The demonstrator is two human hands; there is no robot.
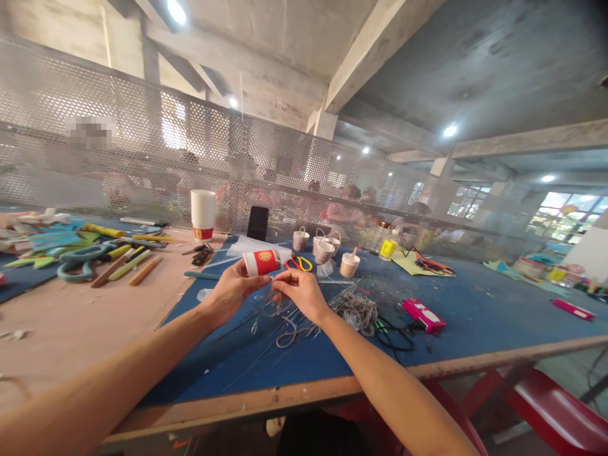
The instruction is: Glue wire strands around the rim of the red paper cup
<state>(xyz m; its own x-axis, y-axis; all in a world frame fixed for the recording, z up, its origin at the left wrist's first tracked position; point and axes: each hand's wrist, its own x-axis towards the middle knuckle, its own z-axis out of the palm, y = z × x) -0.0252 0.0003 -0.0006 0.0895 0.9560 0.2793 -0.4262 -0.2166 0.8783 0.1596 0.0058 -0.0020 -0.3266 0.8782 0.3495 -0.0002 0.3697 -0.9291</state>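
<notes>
My left hand point(236, 290) is closed around a red and white paper cup point(260, 263), which lies tilted on its side in the air above the blue table. Close by its rim, my right hand point(299, 292) has its fingers pinched together; what sits between them is too small to make out. Just behind my right hand are yellow-handled scissors point(304, 264). Under both hands lie thin wires point(285, 323) and a tangle of grey cord point(357, 311).
Several small cups with handles point(325, 251) stand behind my hands. A stack of paper cups point(203, 212) and a dark phone point(257, 223) are farther back. Tools lie left, including large blue-grey scissors point(76, 266). A pink device point(424, 315) is right; a perforated metal screen point(156, 158) runs behind.
</notes>
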